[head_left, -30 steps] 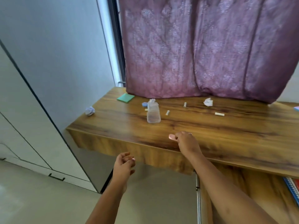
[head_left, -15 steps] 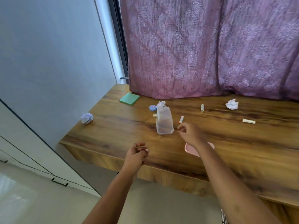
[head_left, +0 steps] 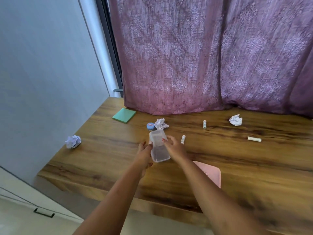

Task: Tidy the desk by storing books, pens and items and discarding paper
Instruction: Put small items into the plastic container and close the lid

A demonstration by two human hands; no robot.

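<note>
A clear plastic container (head_left: 159, 150) stands mid-desk on the wooden desk (head_left: 237, 167). My left hand (head_left: 143, 154) holds its left side, thumb on the front wall. On its right side, my right hand (head_left: 175, 148) grips it with a fingertip on the upper part. A pink lid (head_left: 210, 174) lies flat near the front edge, partly under my right forearm. Crumpled paper balls lie behind the container (head_left: 160, 123), at the left edge (head_left: 73, 141) and far right (head_left: 235, 119). Three small white cylinders (head_left: 183, 139) (head_left: 205, 124) (head_left: 254, 139) are scattered to the right.
A green sticky-note pad (head_left: 124, 115) and a small blue-capped jar (head_left: 150, 126) sit near the back left. A purple curtain (head_left: 203, 65) hangs along the desk's back. A grey wall borders the left, with a white cabinet (head_left: 25, 200) below.
My right hand let go of the pink lid on the desk and moved to the container. My left hand rose from below the desk edge to the container's left side.
</note>
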